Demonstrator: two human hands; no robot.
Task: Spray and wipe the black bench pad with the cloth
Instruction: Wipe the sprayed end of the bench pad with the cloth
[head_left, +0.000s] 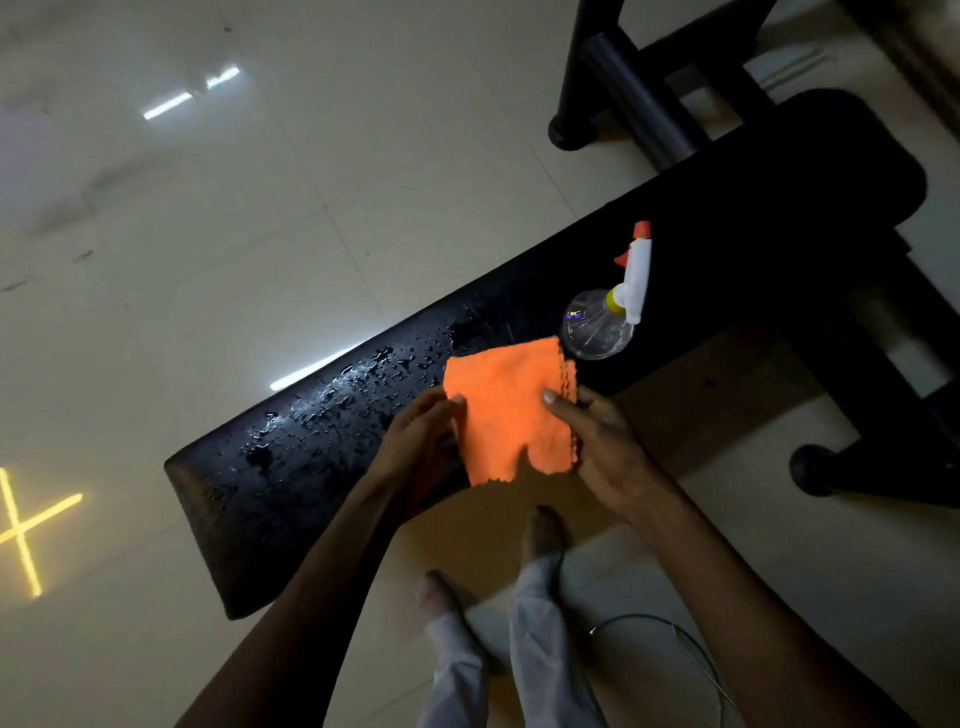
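The long black bench pad (675, 249) runs diagonally from lower left to upper right, and its near half is beaded with water droplets. An orange cloth (511, 410), folded, is held just above the pad's near edge. My left hand (421, 441) pinches its left side and my right hand (597, 441) grips its right side with the thumb on top. A clear spray bottle (602, 322) with a white and orange trigger head lies on its side on the pad, just beyond the cloth.
Pale tiled floor (260, 208) surrounds the bench. Black frame legs and feet of the bench (644, 104) stand at upper right and right. My own legs and feet (540, 540) are below the cloth. A thin cable (691, 639) loops on the floor at lower right.
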